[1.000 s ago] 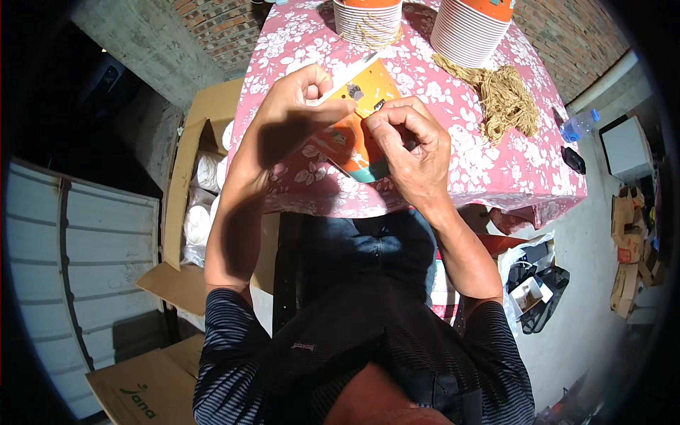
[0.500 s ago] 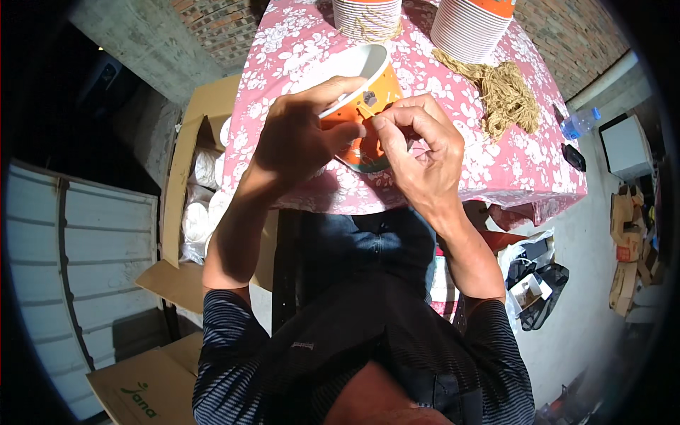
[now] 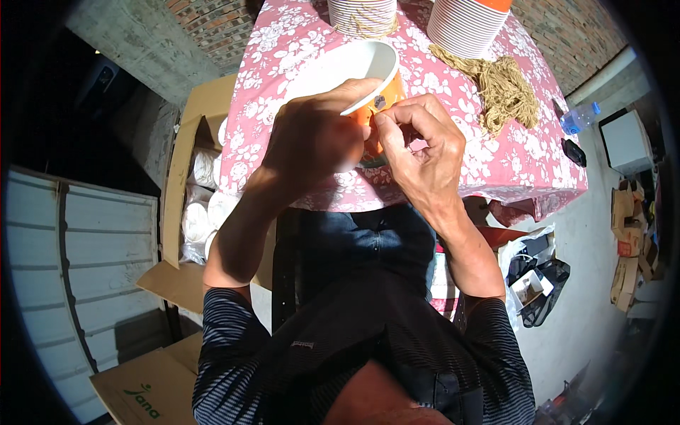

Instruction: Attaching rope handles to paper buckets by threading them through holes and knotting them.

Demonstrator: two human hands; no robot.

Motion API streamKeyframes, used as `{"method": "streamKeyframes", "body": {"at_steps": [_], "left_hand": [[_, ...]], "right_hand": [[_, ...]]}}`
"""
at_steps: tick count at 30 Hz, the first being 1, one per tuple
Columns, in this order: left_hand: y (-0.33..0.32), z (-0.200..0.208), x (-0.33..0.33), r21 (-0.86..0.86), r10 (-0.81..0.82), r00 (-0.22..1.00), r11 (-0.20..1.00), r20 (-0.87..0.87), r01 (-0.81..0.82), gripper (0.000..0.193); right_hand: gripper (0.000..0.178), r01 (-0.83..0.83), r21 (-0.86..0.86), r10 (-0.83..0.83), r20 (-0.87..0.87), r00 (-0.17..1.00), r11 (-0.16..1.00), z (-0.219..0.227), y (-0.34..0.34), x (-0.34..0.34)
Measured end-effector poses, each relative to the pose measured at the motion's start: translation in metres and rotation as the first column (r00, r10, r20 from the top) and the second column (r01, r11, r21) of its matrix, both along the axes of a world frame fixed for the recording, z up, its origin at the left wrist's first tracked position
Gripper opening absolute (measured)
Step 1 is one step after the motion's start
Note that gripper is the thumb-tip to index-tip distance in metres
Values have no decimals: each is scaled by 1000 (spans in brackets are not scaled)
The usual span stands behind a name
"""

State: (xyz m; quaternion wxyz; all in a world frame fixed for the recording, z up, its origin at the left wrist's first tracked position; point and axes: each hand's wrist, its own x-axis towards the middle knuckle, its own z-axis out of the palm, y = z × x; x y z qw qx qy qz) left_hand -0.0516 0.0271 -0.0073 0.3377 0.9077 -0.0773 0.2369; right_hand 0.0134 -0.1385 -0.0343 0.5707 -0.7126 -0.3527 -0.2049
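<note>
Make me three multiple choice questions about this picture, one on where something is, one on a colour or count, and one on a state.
1. Where does the bundle of tan string lie?
A. on the floral tablecloth, right of the cup
B. in the cardboard box
C. on the floor

2. What colour is the outside of the paper cup?
A. blue
B. orange
C. black

3. How does the left hand stand to the cup?
A. flat on the table, away from it
B. hanging by the person's side
C. gripping it, lifted and tilted

Answers: 1 A, the string rests on the cloth near the cup stacks. 2 B, orange shows below the white rim. 3 C, the fingers wrap the cup while the right hand pinches at its side.
</note>
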Motion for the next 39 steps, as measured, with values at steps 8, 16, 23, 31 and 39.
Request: {"method": "streamKeyframes", "body": {"at_steps": [8, 16, 23, 31, 39], "left_hand": [[11, 6, 0, -95, -245, 961, 968, -128, 234, 43], [16, 6, 16, -99, -303, 949, 950, -88, 294, 26], [8, 8, 17, -2, -289, 954, 957, -78, 289, 23], [13, -5, 16, 22, -299, 951, 953, -77, 302, 22], [6, 5, 11, -270, -299, 924, 934, -236, 234, 29]], "right_hand": [[4, -19, 11, 20, -48, 999, 1000, -1, -8, 4], [6, -25, -49, 24, -13, 1000, 998, -1, -17, 8], [7, -70, -83, 67, -35, 997, 994, -3, -24, 11], [13, -234, -72, 198, -336, 921, 969, 0, -37, 15], [9, -246, 72, 251, -453, 856, 967, -8, -38, 8]]}}
